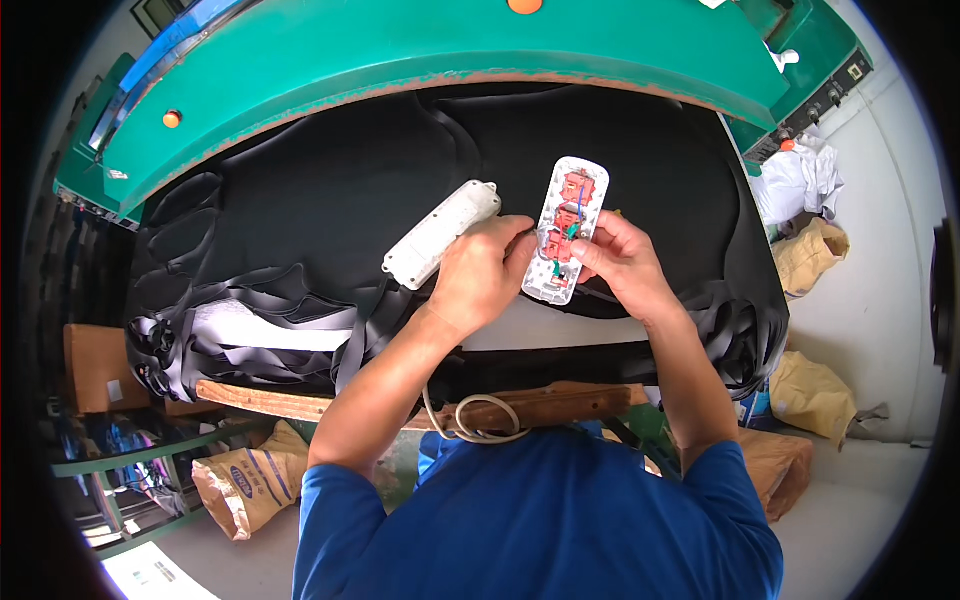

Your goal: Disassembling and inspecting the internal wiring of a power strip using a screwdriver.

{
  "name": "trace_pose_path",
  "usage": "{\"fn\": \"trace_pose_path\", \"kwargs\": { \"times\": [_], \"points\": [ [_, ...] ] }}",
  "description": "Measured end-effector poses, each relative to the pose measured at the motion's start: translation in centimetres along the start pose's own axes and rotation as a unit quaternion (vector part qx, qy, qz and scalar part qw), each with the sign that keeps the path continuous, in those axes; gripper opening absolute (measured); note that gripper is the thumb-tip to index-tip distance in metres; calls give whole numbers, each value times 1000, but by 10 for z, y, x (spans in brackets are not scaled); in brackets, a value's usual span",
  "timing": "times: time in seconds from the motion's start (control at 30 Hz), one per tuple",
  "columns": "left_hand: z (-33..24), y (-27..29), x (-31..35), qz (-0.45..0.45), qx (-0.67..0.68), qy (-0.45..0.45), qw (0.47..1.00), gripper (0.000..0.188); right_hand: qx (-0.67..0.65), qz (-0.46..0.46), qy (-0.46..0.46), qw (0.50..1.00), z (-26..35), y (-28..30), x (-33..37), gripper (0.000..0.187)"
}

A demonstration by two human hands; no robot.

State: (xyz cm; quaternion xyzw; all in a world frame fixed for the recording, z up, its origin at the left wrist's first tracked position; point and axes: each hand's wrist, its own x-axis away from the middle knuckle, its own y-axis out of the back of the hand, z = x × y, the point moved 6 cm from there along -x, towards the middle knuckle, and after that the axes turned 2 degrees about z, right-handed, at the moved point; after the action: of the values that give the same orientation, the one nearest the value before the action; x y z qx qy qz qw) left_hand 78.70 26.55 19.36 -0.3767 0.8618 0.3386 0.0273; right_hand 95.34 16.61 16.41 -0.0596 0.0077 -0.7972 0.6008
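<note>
My right hand (625,262) grips an opened power strip half (549,284), a long white shell with rounded ends. Its inner side faces up, showing red socket blocks (578,186), with a blue wire and green pieces near the middle. The right thumb presses beside the lower red block. My left hand (478,275) is closed around the lower right side of another long white power strip casing part (430,243), tilted toward the upper right. Its thumb and forefinger reach close to the opened half; whether they touch it I cannot tell. The left fingers beneath the casing are hidden.
Black sheet material (330,170) covers the work surface, with loose strips along its near edge. A green machine beam (420,50) spans the far side. A pale cable (490,435) loops over the wooden front edge (570,403). Sacks (810,395) stand at right, a cardboard box (92,368) at left.
</note>
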Motion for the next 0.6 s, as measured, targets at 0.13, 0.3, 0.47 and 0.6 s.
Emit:
{"fn": "trace_pose_path", "kwargs": {
  "times": [0.13, 0.3, 0.47, 0.6],
  "points": [
    [6, -3, -4, 51, 22, 56, 997, 19, 24, 12, -1, 1000, -1, -3, -3, 33],
    [17, -1, 0, 69, 229, 144, 960, 9, 15, -1, -22, 1000, -3, -2, -3, 39],
    [33, -7, 2, 89, 282, 222, 929, 7, 6, -41, -14, 999, -6, -3, -1, 50],
    [30, -7, 4, 21, 181, 131, 975, 17, 8, -45, 2, 999, -6, -7, 1, 55]
  ]
}}
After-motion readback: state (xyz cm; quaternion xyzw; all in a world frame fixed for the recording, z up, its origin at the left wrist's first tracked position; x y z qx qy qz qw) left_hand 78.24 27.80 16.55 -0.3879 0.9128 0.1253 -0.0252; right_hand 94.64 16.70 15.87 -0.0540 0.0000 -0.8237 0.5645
